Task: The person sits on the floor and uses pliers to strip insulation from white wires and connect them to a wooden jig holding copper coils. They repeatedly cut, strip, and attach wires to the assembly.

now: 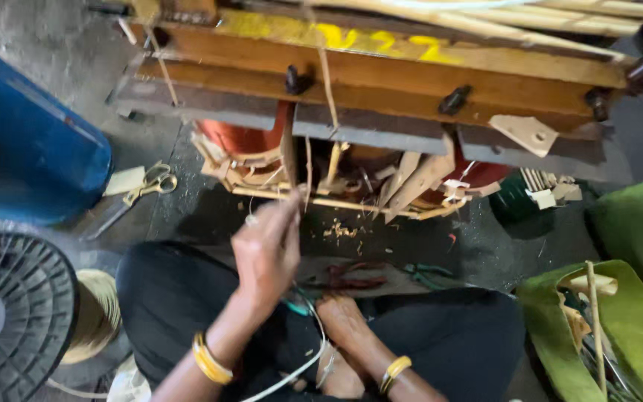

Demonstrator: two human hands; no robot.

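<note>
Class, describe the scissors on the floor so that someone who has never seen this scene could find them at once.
Start at the big blue drum on the left. Just to its right, on the grey floor, the scissors lie beside a pale scrap of card. Their looped yellowish handles and long dark blades set them apart from the wood strips and scraps around.

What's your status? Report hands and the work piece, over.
Left hand raised, fingers pinching a thin strip under the wooden frame. Right hand low on the lap, grip unclear. Scissors lie aside.
</note>
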